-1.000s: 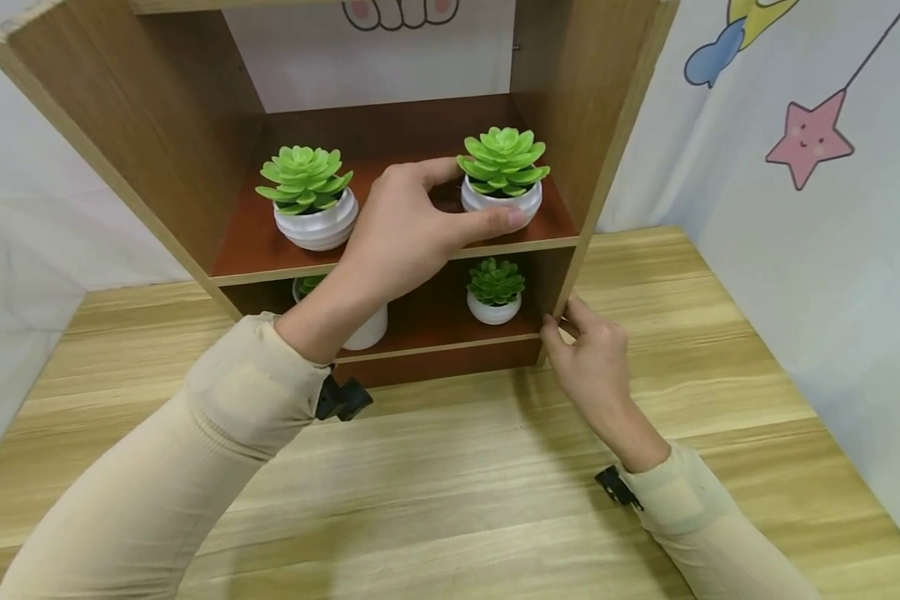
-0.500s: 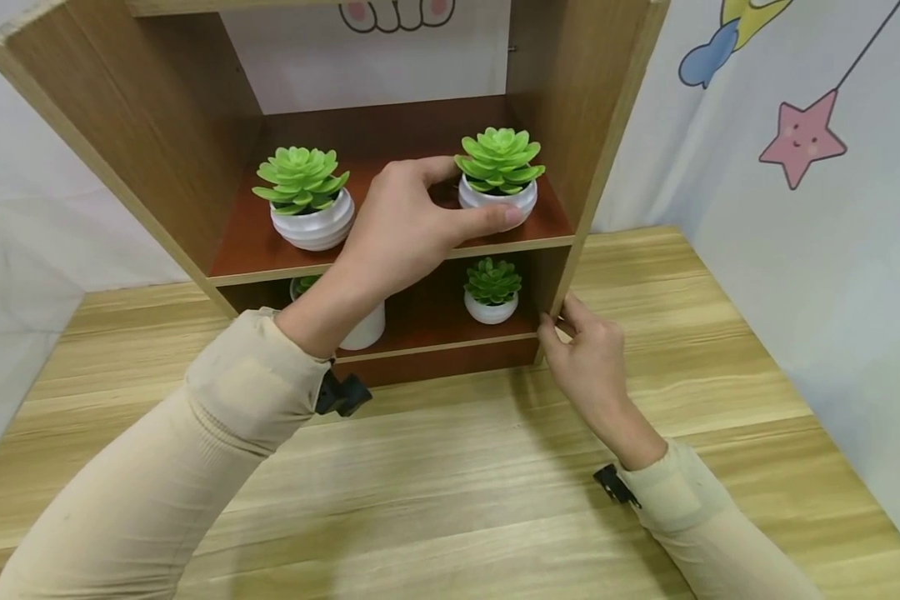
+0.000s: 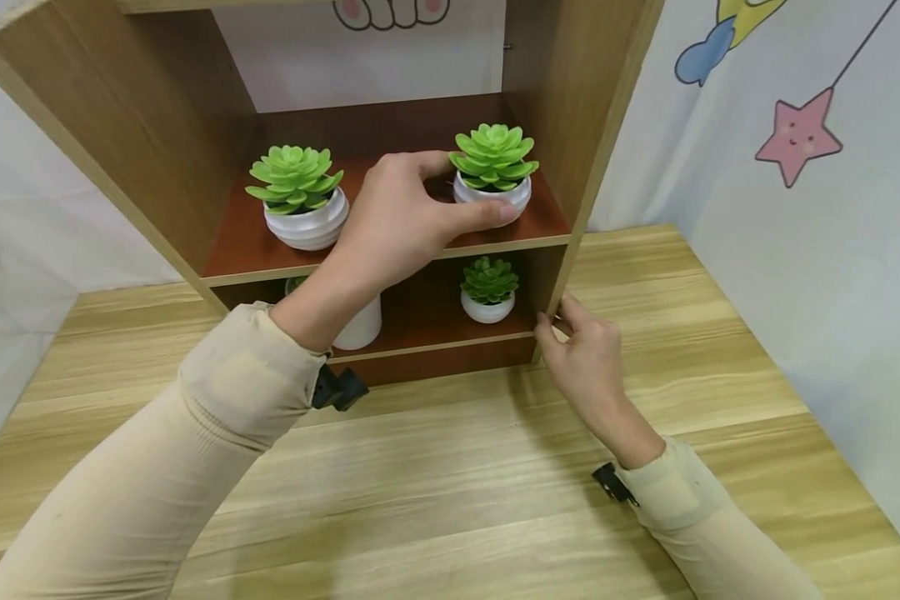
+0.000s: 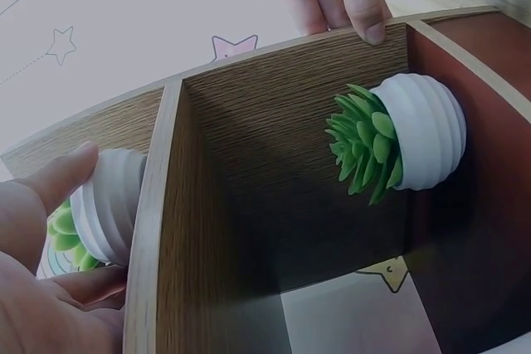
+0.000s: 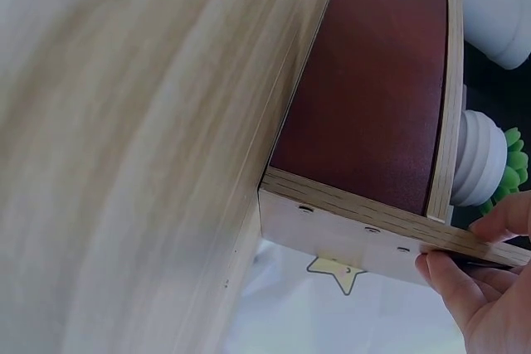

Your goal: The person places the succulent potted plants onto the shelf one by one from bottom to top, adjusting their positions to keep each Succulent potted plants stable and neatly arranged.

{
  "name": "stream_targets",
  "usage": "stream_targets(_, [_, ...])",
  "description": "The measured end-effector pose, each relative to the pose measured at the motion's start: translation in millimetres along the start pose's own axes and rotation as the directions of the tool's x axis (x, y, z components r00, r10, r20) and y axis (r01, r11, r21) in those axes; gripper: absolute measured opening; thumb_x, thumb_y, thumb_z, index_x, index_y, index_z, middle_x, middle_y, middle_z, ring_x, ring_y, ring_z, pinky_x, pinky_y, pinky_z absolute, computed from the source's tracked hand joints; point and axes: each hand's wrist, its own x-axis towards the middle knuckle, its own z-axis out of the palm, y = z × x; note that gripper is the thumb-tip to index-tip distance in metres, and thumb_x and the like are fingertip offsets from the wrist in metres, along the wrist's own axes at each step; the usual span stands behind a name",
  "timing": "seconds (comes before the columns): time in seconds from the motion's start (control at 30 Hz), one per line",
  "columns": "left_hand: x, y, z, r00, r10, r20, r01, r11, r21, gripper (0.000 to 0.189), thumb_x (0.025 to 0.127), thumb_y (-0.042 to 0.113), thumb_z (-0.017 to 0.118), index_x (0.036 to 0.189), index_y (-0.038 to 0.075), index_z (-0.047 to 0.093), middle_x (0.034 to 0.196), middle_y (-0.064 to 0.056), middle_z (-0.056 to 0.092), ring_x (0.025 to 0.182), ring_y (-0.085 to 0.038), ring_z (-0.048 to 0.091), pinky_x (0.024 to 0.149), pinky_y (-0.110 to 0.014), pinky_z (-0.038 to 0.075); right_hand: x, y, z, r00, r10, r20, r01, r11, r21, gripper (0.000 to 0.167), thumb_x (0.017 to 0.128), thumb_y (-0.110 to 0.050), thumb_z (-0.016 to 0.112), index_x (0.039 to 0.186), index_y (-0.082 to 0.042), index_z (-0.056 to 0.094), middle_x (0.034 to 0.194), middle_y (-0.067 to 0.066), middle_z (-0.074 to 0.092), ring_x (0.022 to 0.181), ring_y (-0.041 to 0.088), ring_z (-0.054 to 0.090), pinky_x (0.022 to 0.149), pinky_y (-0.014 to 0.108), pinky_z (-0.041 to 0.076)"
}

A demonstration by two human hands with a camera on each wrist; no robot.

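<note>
In the head view my left hand (image 3: 393, 221) grips the white pot of an artificial succulent (image 3: 493, 158) at the right of the middle shelf, thumb across its front and fingers behind. The left wrist view shows that pot (image 4: 112, 196) right at the shelf board, with thumb and fingers on either side of it. Low on the cabinet (image 3: 607, 108), my right hand (image 3: 588, 354) pinches the front edge of its right side panel (image 5: 373, 217) between thumb and fingers. A second succulent (image 3: 300, 196) stands on the middle shelf to the left of my left hand.
Below, a smaller succulent (image 3: 489, 292) sits at the right, and a white cylindrical container (image 3: 362, 325) stands partly hidden behind my left forearm. The cabinet rests on a wood-grain table (image 3: 450, 500). A white curtain (image 3: 765, 233) with cartoon prints hangs behind and to the right.
The head view has shifted slightly, so everything sits a little further left. Both hands keep their holds on the pot and the panel.
</note>
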Motion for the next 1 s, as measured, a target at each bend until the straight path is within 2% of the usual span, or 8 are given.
stream_targets(0.23, [1.4,0.0,0.8,1.000,-0.011,0.008,0.011,1.000,0.026,0.053,0.076,0.048,0.083,0.120,0.021,0.071,0.107,0.012,0.065,0.094,-0.005,0.054,0.078,-0.024,0.046,-0.5,-0.4,0.6,1.000,-0.003,0.002,0.003,1.000,0.001,0.031,0.083,0.012,0.063,0.112,0.003,0.069,0.108,0.016,0.070,0.096,0.027,0.068,0.077,0.029,0.056])
stream_targets(0.67, [2.4,1.7,2.9,1.000,-0.019,0.019,0.018,1.000,0.025,0.052,0.077,0.048,0.082,0.120,0.021,0.071,0.109,0.013,0.065,0.094,-0.006,0.054,0.077,-0.025,0.046,0.7,-0.6,1.1,1.000,0.003,0.001,-0.003,1.000,0.010,0.029,0.082,0.013,0.062,0.109,0.006,0.069,0.107,0.018,0.070,0.095,0.029,0.069,0.079,0.026,0.054])
stream_targets(1.0, [4.3,2.7,1.8,0.998,-0.052,0.039,0.050,0.997,0.062,0.056,0.077,0.051,0.081,0.121,0.019,0.069,0.111,0.011,0.064,0.097,-0.006,0.053,0.080,-0.025,0.046,0.2,-0.8,0.6,1.000,0.002,0.000,-0.002,1.000,0.015,0.031,0.082,0.014,0.062,0.111,0.005,0.069,0.107,0.018,0.070,0.096,0.029,0.068,0.079,0.024,0.054])
